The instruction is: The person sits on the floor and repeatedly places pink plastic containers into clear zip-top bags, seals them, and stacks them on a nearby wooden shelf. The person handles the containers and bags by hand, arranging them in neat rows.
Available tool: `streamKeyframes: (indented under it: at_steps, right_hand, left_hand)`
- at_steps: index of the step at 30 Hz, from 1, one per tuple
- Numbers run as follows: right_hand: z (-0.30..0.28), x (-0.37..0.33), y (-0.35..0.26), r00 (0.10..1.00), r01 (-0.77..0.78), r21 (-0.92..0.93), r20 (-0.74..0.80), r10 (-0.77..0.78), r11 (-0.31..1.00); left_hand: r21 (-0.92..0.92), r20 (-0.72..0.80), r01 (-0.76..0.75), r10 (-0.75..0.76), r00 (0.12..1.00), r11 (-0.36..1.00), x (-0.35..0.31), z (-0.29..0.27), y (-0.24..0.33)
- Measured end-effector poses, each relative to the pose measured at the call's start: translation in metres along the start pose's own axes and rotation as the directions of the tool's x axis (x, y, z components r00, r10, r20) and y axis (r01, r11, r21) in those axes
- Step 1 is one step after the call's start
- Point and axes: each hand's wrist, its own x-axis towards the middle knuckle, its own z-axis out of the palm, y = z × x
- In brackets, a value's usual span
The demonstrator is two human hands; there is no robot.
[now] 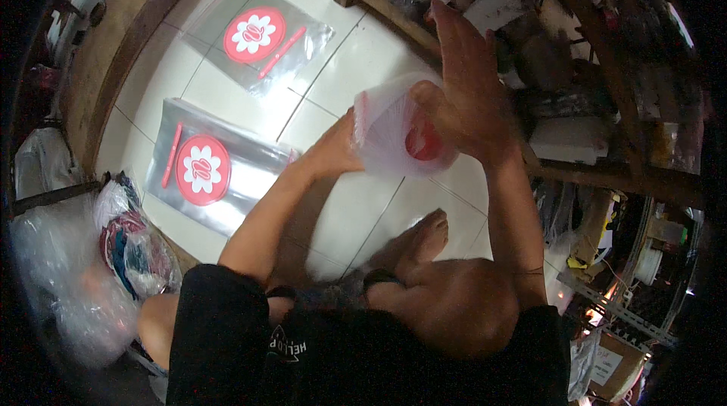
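A bent, rolled-up bundle of clear plastic bags with a red print is held up in front of me. My left hand grips its left side, the fingers mostly hidden behind the plastic. My right hand is open on the other side, its fingers stretched out and its thumb and palm against the bundle. On the tiles to the left lies a stack of clear plastic bags with a red round flower print. Beyond it lies another flat clear bag with the same print.
Wooden shelving crowded with assorted items runs along the right. A curved wooden edge bounds the floor at the left. Plastic-wrapped cloth sits at the lower left. My bare foot rests on the white tiled floor.
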Motion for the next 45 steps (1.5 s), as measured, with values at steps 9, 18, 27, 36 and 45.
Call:
streamKeyframes:
  at_steps: [9,18,27,36,45]
  right_hand:
    - [0.007,-0.102,0.050,0.842,-0.239,0.805,-0.107,0.529,0.543]
    - [0.118,-0.176,-0.049,0.570,-0.768,0.588,0.449,0.688,0.253]
    - [0.214,-0.120,-0.125,0.223,-0.466,0.867,-0.081,0.971,0.180]
    - [0.222,-0.084,-0.120,0.244,-0.505,0.756,-0.337,0.909,0.416]
    - [0.164,-0.138,-0.060,0.219,-0.440,0.889,-0.032,0.975,0.128]
  left_hand:
    - [-0.038,0.207,0.123,-0.113,0.972,0.992,-0.001,-0.034,-0.021]
    - [0.056,0.276,0.126,-0.137,0.951,0.990,0.016,-0.055,-0.020]
    - [-0.177,0.151,0.162,-0.136,0.979,0.971,0.019,-0.044,-0.046]
    - [0.267,-0.015,-0.001,0.005,1.000,0.964,0.006,-0.009,-0.042]
    - [0.283,0.010,0.021,-0.025,1.000,0.959,0.017,-0.066,-0.017]
